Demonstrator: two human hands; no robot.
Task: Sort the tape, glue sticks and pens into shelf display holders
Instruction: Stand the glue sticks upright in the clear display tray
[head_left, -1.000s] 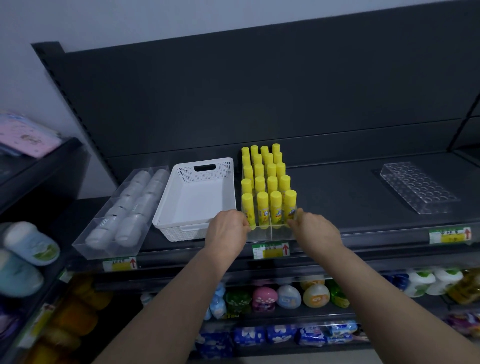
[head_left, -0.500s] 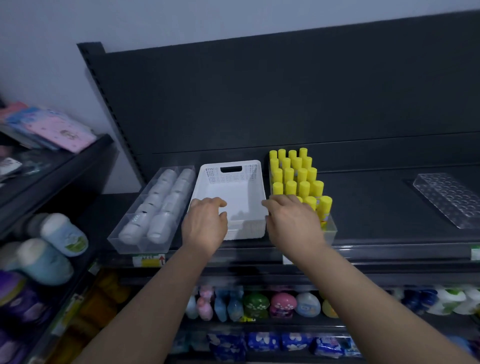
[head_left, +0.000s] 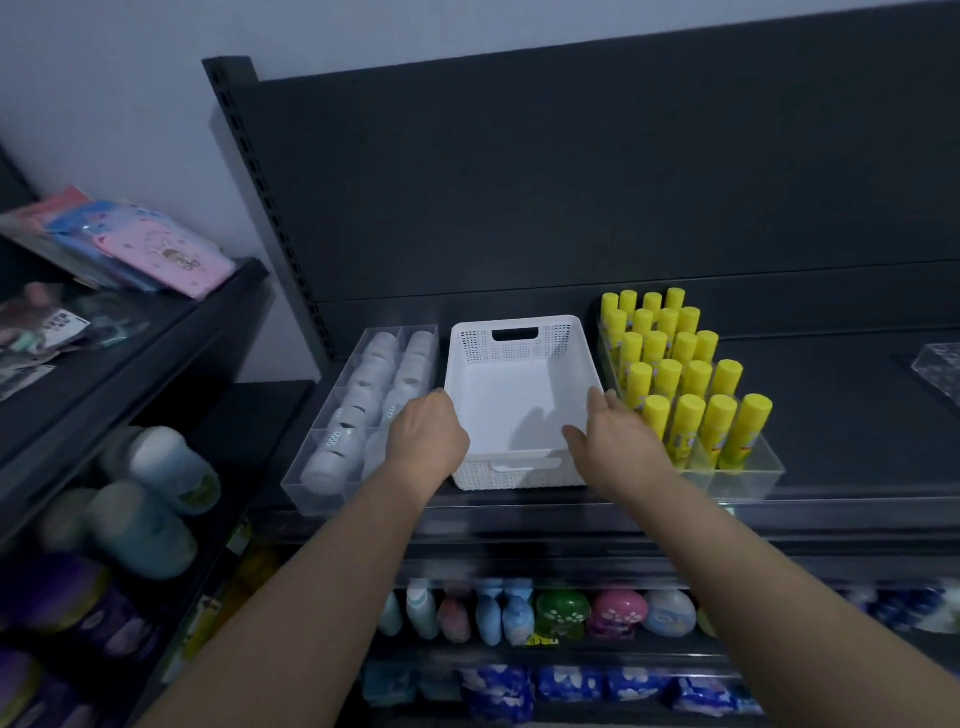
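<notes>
Left grip (head_left: 426, 436) curled over left rim of empty white basket (head_left: 519, 345), right grip (head_left: 613, 441) wide on right rim. Bracketing both sides at shelf (head_left: 831, 415) front edge, probably to lift it level.

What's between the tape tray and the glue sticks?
The empty white basket, with the left hand at its left rim and the right hand at its right rim, in the head view.

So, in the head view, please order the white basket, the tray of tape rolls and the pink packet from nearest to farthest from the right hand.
1. The white basket: its right rim is at the right hand.
2. The tray of tape rolls: left of the basket, beside the left hand.
3. The pink packet: far left, on the side shelf.
</notes>
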